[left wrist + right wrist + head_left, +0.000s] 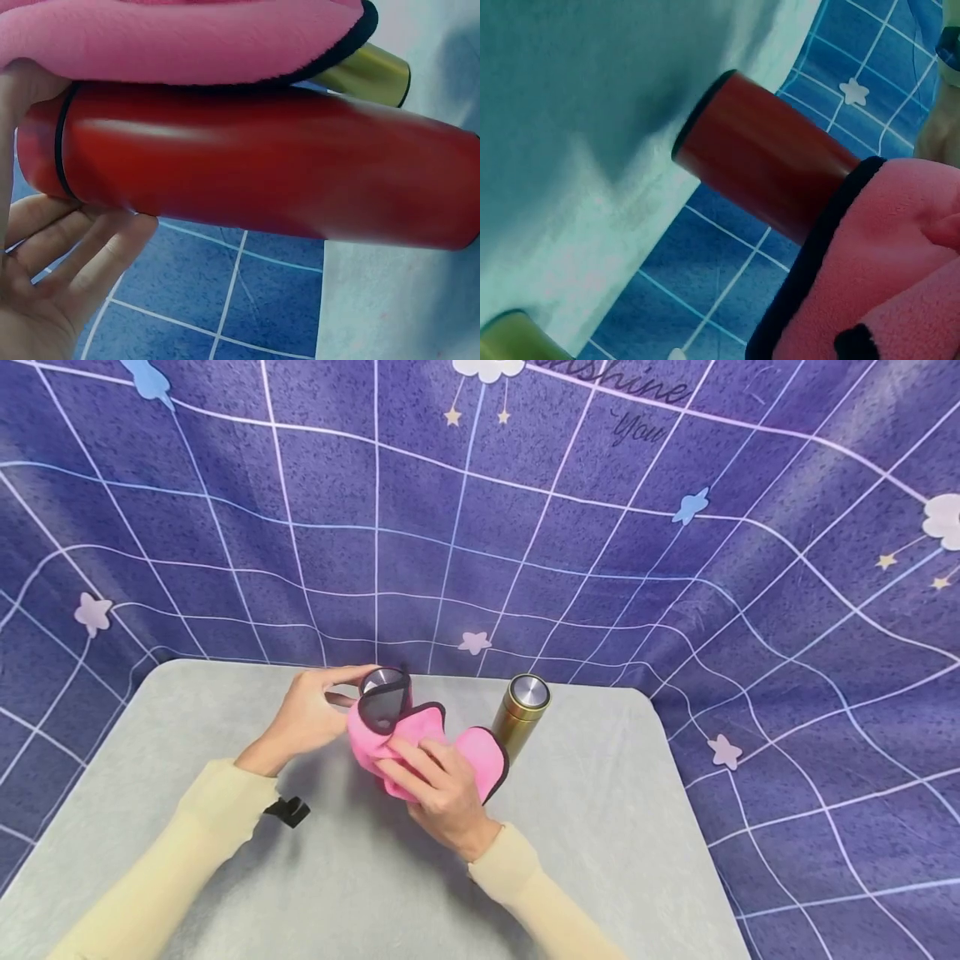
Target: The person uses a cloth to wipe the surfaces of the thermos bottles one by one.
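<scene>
A red thermos flask (247,161) with a dark ring below its lid stands roughly upright. My left hand (311,710) holds it near the lid, thumb on one side and fingers on the other. Bunched over my right hand's side of the flask is a pink fleece cloth (483,756) with black edging. My right hand (442,785) grips this cloth against the flask, its fingers bent into the folds. In the head view the cloth hides most of the flask's body; its base shows in the right wrist view. Whether the base touches the table cannot be told.
To the right of the cloth stands a gold thermos flask (517,714) with a silver lid top, close behind the cloth's edge. A grey table (600,843) lies under everything. Purple-blue gridded fabric (420,552) hangs behind the table. A black strap (288,812) sticks out by my left wrist.
</scene>
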`<state>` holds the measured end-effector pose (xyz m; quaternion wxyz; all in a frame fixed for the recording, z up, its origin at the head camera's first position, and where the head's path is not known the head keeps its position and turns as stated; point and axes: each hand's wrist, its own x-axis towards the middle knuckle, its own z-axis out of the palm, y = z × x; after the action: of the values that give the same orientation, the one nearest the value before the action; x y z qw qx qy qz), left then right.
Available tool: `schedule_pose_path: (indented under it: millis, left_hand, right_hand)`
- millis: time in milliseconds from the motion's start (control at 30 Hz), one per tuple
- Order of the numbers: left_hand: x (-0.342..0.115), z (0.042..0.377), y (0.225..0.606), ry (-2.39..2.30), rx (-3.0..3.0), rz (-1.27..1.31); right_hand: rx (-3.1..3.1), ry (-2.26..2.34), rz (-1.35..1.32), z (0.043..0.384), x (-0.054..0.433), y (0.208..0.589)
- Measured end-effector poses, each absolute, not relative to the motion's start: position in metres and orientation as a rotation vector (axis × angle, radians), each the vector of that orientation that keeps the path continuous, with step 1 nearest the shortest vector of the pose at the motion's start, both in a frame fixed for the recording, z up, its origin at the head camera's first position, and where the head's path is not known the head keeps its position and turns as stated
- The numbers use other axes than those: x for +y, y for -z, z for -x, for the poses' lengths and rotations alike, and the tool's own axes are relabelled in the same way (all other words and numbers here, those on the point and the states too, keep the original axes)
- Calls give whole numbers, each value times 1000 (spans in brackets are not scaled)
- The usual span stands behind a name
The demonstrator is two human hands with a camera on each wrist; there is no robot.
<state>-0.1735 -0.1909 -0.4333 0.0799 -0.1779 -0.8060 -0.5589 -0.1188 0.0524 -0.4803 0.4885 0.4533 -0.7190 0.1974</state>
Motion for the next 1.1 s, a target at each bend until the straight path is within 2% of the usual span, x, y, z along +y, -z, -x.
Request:
schedule_pose_path:
  millis: [533,1100]
  left_hand:
    - [-188,175,428,1741,-2529,394]
    - [-183,175,428,1673,-2538,400]
  right_hand:
    - [-1848,-269,-1141,124,41,482]
    - [-2042,-221,-1151,121,22,483]
